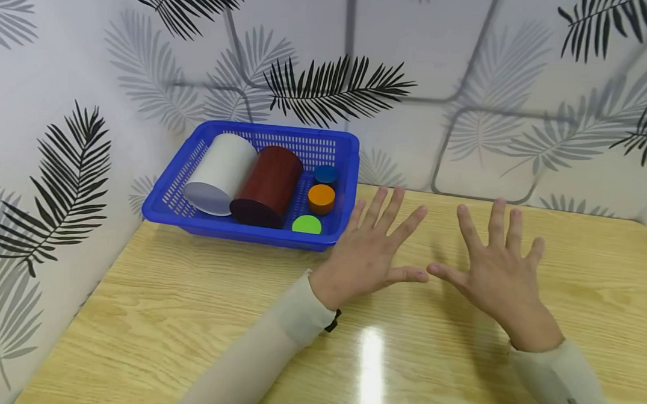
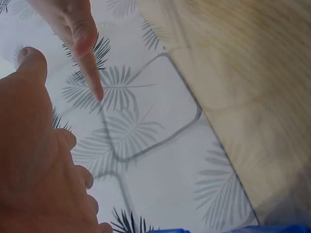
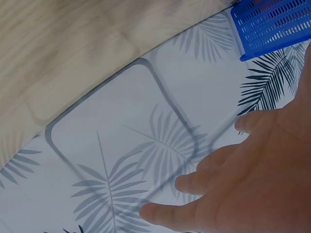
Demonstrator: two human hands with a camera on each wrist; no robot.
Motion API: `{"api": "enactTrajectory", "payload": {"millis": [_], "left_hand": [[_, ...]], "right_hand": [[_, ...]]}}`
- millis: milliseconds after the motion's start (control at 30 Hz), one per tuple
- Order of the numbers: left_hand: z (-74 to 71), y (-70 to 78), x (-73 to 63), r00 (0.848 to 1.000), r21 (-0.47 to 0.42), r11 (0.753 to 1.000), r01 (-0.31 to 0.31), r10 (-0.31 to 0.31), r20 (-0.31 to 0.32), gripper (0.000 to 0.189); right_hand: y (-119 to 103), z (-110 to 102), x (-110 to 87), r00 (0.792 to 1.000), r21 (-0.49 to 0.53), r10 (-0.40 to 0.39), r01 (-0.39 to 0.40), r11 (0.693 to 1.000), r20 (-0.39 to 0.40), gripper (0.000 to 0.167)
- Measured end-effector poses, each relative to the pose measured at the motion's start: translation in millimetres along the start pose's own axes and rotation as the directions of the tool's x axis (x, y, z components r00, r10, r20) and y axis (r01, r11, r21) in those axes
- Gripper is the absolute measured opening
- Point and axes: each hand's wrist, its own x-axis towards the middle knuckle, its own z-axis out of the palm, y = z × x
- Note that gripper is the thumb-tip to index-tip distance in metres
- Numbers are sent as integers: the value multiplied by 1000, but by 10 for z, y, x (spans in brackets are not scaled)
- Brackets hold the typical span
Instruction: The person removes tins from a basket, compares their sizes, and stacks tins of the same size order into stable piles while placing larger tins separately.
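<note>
Both hands hover over the table with fingers spread and palms down, holding nothing. My left hand (image 1: pixel 361 258) overlaps the right front corner of a blue plastic basket (image 1: pixel 257 236) in the head view. Off to its right is my right hand (image 1: pixel 501 276), the two thumb tips close together. Inside the basket lie a white cylinder (image 1: pixel 222 170) and a dark red-brown cylinder (image 1: pixel 270 184), side by side. Along the basket's right side are a blue disc-like piece (image 1: pixel 326 175), an orange one (image 1: pixel 321 199) and a lime green one (image 1: pixel 307 225).
The light wood table (image 1: pixel 188 316) meets a wall (image 1: pixel 402 145) covered in leaf-patterned paper at its back and left edges. In the right wrist view, the basket's slotted side (image 3: pixel 272 29) shows at the upper right.
</note>
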Motion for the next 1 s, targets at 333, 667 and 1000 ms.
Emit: {"api": "enactTrajectory", "payload": {"millis": [333, 667, 1000], "left_hand": [[-232, -283, -140, 1000, -84, 996, 24, -25, -10, 100], [-358, -636, -333, 997, -157, 985, 74, -75, -2, 99], [-391, -1143, -627, 988, -187, 973, 137, -149, -49, 95]], "right_hand": [[-133, -52, 137, 1000, 4, -28, 28, 1000, 13, 109], [-307, -94, 257, 1000, 27, -30, 30, 999, -9, 108], [-474, -184, 400, 994, 84, -71, 78, 993, -87, 102]]}}
